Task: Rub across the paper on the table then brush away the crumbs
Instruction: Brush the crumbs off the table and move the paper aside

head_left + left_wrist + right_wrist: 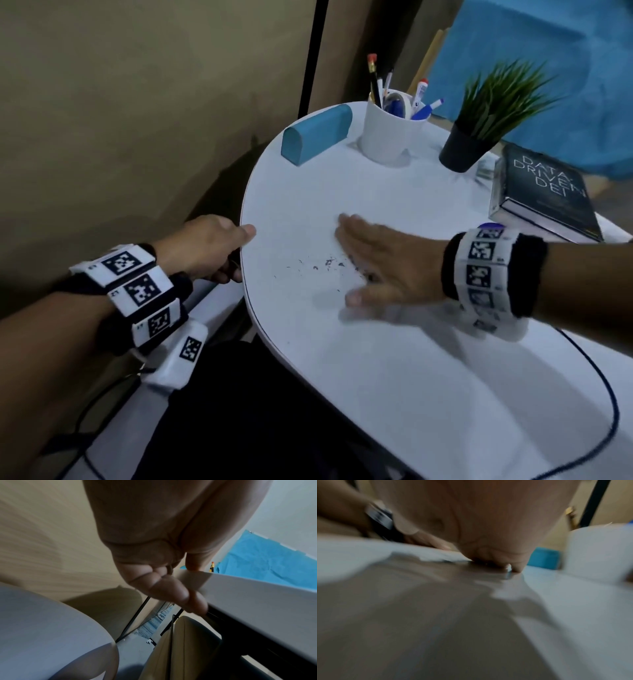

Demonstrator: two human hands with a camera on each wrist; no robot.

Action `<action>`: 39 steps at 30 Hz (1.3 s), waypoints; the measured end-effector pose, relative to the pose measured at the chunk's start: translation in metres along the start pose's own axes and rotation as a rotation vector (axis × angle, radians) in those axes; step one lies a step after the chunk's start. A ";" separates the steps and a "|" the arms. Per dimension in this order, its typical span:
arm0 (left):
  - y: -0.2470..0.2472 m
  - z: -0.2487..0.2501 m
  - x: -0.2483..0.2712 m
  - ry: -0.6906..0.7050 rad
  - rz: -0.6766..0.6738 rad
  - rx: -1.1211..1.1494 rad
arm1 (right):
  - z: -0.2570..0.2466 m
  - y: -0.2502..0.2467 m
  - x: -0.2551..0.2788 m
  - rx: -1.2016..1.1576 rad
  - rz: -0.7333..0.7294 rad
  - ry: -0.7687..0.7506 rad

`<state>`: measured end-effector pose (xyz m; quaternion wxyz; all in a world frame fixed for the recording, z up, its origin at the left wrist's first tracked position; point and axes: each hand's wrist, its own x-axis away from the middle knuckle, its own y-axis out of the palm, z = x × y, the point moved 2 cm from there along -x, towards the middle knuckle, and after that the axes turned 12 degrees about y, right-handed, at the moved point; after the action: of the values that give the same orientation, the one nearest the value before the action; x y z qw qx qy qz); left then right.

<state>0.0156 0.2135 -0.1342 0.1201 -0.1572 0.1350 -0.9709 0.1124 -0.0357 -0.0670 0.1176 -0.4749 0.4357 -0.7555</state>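
A white table (pixel 376 377) fills the head view; I cannot tell the paper's outline from its white top. Dark crumbs (pixel 329 263) lie scattered in the middle. My right hand (pixel 373 263) lies flat on the surface just right of the crumbs, fingers straight and blurred by motion; in the right wrist view its palm (pixel 488 540) presses down. My left hand (pixel 219 246) grips the table's left edge (pixel 257 595), with the thumb (pixel 195 561) on top and the fingers (pixel 171 592) curled underneath.
A blue block (pixel 317 138) lies at the far edge. Beside it stand a white cup of pens (pixel 390 133) and a potted plant (pixel 462 147). A dark book (pixel 544 195) lies at the right. A thin cable (pixel 609 411) loops over the near right part.
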 end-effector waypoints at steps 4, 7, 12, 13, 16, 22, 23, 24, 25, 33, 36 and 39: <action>0.001 -0.001 0.000 0.010 0.009 0.017 | -0.003 -0.010 0.020 -0.352 -0.038 -0.033; 0.001 -0.001 0.000 0.017 0.028 0.030 | 0.029 -0.018 0.004 -0.354 0.028 0.259; 0.001 -0.005 -0.002 0.026 0.028 0.002 | -0.015 0.008 0.024 -0.187 -0.062 0.079; 0.001 -0.006 -0.003 0.030 0.027 0.004 | -0.019 0.007 0.034 -0.286 -0.105 0.046; 0.000 -0.008 -0.004 0.032 0.023 0.019 | 0.012 0.008 0.050 -0.666 0.015 0.274; 0.000 -0.015 -0.006 0.033 0.005 0.061 | 0.025 0.059 0.066 -0.335 0.009 0.527; 0.000 -0.015 -0.006 0.028 0.001 0.065 | 0.008 0.059 0.060 -0.318 0.035 0.518; 0.000 -0.015 -0.005 0.026 -0.002 0.067 | -0.009 0.055 0.053 -0.310 0.061 0.494; 0.000 -0.015 -0.005 0.027 -0.002 0.068 | -0.028 0.047 0.044 -0.292 0.082 0.462; -0.001 -0.011 -0.003 0.013 -0.023 0.068 | -0.017 0.031 0.080 -0.285 -0.002 0.501; -0.001 -0.009 -0.001 0.011 -0.030 0.069 | 0.004 0.065 0.111 -0.275 -0.027 0.636; -0.001 -0.007 0.001 0.005 -0.038 0.035 | -0.026 0.069 0.096 -0.297 -0.009 0.618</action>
<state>0.0119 0.2159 -0.1404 0.1040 -0.1550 0.1153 -0.9756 0.0244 -0.1191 -0.0656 -0.0936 -0.2372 0.5538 -0.7926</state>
